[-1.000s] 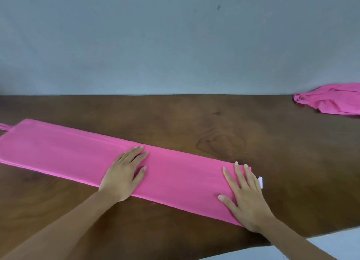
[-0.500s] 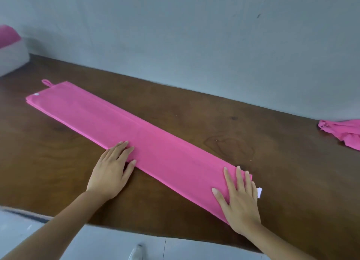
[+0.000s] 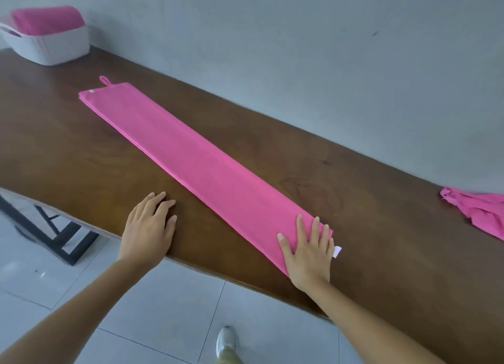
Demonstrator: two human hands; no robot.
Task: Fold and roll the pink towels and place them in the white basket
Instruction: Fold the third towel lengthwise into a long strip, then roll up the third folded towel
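A pink towel [image 3: 196,161], folded into a long narrow strip, lies diagonally on the brown wooden table [image 3: 381,227]. Its far end has a small hanging loop; a white tag sticks out at the near end. My right hand [image 3: 309,250] lies flat on the near end, fingers straight and spread. Apart from the towel, my left hand [image 3: 150,226] rests on bare table near the front edge, fingers relaxed. The white basket [image 3: 51,47] stands at the far left of the table with pink towels [image 3: 46,19] inside.
A crumpled pink towel [image 3: 480,213] lies at the table's right edge. A grey wall runs along the back of the table. Below the front edge are white floor tiles, a black table leg [image 3: 46,232] and a shoe [image 3: 226,342].
My left hand has slid off the towel onto the bare table. The view has swung left, bringing the white basket into sight. My right hand stays on the near end.
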